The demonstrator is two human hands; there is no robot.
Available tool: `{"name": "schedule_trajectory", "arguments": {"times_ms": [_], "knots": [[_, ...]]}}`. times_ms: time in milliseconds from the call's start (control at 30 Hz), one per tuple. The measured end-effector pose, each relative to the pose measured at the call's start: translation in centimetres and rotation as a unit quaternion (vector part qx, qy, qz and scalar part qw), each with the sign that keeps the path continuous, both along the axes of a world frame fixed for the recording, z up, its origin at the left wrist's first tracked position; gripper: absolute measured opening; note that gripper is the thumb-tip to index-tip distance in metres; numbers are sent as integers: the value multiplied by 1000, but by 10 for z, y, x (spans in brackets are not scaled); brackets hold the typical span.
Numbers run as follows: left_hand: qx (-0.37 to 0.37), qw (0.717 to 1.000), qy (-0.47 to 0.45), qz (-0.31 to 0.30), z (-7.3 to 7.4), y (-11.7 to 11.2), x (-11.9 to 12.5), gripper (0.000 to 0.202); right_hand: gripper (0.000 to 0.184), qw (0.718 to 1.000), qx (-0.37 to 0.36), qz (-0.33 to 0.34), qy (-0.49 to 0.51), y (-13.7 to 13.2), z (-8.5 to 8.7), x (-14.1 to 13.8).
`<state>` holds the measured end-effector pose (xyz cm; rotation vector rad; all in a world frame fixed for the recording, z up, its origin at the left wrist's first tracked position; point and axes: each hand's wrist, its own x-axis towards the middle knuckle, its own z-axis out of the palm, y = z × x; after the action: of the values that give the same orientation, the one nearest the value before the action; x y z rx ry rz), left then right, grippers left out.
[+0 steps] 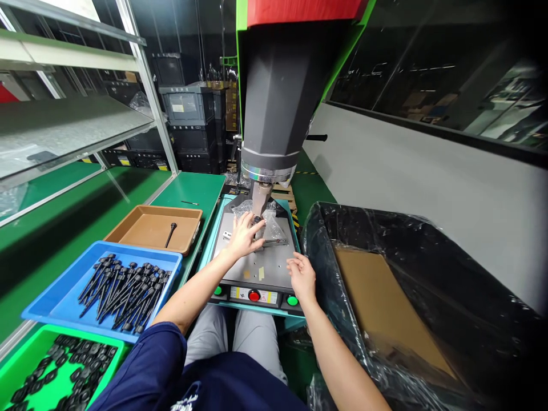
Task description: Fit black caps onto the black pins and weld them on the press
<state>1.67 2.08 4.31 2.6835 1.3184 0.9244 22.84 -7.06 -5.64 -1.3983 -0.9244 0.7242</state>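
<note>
My left hand (pixel 246 236) reaches over the metal plate of a press machine. Its fingers are around a small black cap (pixel 257 219), directly under the press's metal horn (pixel 260 197); the fingers hide part of the cap and its holder. My right hand (pixel 302 276) hovers by the plate's right edge, above a green button (pixel 292 300). Its fingers are loosely bent and apart, with nothing visible in them. Clear plastic film (pixel 274 225) lies on the plate behind my left hand.
To the left, a brown tray (pixel 124 229) holds one black stemmed part (pixel 170 234). A blue tray (pixel 55 302) holds many more, and a green tray (pixel 47 381) holds black caps. A red button (pixel 254 295) faces me. At right stands a plastic-lined bin (pixel 325 251) with cardboard (pixel 385 297).
</note>
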Motion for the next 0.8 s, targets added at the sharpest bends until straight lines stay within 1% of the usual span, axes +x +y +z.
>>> {"name": "schedule_trajectory", "arguments": {"times_ms": [100,167,200,233,300,367,400,467,500,533,600,700,800], "knots": [[16,998,-53,-5,-5,-28,-16,58,40,993,8,-41,-106,-13,-13,12],[18,996,-91,-3,-17,-54,-35,52,38,980,12,-70,-187,-27,-26,20],[13,994,-108,7,-27,-67,-47,50,39,972,11,-80,-221,-35,-34,23],[4,992,-126,26,-39,-81,-60,48,42,965,6,-85,-247,-44,-42,26],[-28,983,-156,97,-70,-104,-87,48,51,958,-16,-80,-274,-60,-61,29],[-76,965,-174,182,-104,-121,-110,54,62,960,-48,-57,-271,-74,-78,30],[-109,954,-181,214,-120,-127,-120,59,66,961,-62,-43,-266,-80,-85,30],[-183,933,-197,238,-146,-133,-132,64,71,962,-77,-22,-261,-87,-97,30],[-215,925,-205,238,-155,-133,-136,64,72,961,-79,-16,-263,-88,-101,31],[-240,917,-214,235,-162,-133,-138,63,73,961,-79,-10,-267,-90,-104,32],[-264,908,-228,231,-168,-130,-139,59,75,958,-80,-2,-276,-91,-108,35],[-265,907,-239,225,-167,-126,-141,56,78,954,-86,9,-286,-93,-111,40],[-267,911,-237,207,-166,-123,-144,57,78,954,-84,23,-288,-95,-112,41]]}}
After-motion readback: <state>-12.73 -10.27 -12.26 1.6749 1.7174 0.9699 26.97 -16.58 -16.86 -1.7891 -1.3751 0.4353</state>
